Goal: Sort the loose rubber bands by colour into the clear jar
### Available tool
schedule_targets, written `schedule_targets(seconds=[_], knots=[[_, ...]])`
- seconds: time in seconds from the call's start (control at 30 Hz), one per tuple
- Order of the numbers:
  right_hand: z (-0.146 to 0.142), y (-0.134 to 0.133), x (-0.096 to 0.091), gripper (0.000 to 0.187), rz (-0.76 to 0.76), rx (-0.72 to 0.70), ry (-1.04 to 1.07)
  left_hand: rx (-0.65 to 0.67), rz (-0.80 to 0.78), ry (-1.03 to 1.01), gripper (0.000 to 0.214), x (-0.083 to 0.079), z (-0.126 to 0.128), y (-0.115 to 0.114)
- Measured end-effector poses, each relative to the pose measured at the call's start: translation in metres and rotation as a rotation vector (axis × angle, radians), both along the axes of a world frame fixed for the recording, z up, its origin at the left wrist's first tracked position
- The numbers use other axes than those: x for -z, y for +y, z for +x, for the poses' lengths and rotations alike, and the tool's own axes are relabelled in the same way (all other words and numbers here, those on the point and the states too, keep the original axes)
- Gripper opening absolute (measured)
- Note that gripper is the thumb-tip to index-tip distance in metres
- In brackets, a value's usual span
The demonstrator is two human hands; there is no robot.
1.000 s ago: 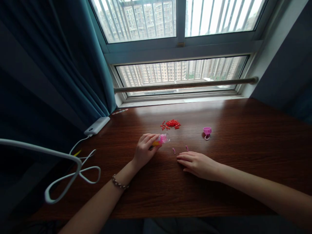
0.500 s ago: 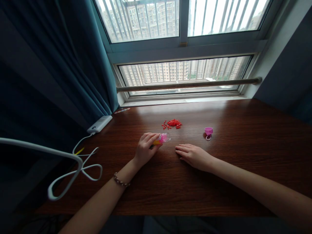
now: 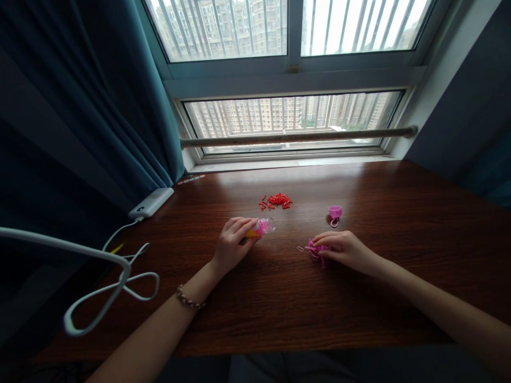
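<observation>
My left hand [image 3: 235,242] is wrapped round a small clear bottle [image 3: 265,226] that lies on its side with pink contents and some yellow near my fingers. My right hand [image 3: 346,250] has its fingertips closed on a tangle of pink rubber bands [image 3: 316,254] on the table. One loose pale pink band [image 3: 300,249] lies just left of that tangle. Beyond my right hand stands a pink cap [image 3: 335,211] with a ring on its near side. A heap of small red pieces [image 3: 279,200] sits past the bottle.
The dark wooden table [image 3: 239,314] runs up to a barred window with a rail [image 3: 295,138]. At the left are a white power strip [image 3: 151,203] and a looped white cable [image 3: 120,287], beside a blue curtain [image 3: 131,106].
My right hand has uncovered the pink rubber bands, shifted right and gathered its fingers on them. My left hand keeps holding the bottle. The whole view has slid slightly.
</observation>
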State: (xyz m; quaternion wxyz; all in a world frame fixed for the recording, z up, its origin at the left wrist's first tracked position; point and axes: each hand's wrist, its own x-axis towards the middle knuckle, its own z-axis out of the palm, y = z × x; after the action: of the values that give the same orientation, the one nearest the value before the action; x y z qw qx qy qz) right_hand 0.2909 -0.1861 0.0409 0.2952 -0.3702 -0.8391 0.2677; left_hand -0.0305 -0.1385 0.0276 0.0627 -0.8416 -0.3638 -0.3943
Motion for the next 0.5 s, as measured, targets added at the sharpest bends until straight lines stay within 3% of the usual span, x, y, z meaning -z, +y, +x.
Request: schedule_targets(seconds=[0.13, 0.2, 0.3, 0.5], knots=[[0.002, -0.006, -0.001, 0.068, 0.0, 0.239, -0.25, 0.031, -0.01, 0.03, 0.04, 0.0, 0.001, -0.002], [-0.002, -0.008, 0.001, 0.076, -0.035, 0.298, -0.341, 0.043, -0.018, 0.046, 0.041, 0.0, 0.002, -0.003], [-0.011, -0.008, 0.004, 0.054, -0.076, 0.292, -0.387, 0.058, -0.019, 0.058, 0.041, 0.0, 0.002, -0.003], [-0.031, -0.003, 0.005, 0.009, -0.009, 0.3, -0.349, 0.071, -0.022, 0.066, 0.042, -0.001, 0.003, -0.004]])
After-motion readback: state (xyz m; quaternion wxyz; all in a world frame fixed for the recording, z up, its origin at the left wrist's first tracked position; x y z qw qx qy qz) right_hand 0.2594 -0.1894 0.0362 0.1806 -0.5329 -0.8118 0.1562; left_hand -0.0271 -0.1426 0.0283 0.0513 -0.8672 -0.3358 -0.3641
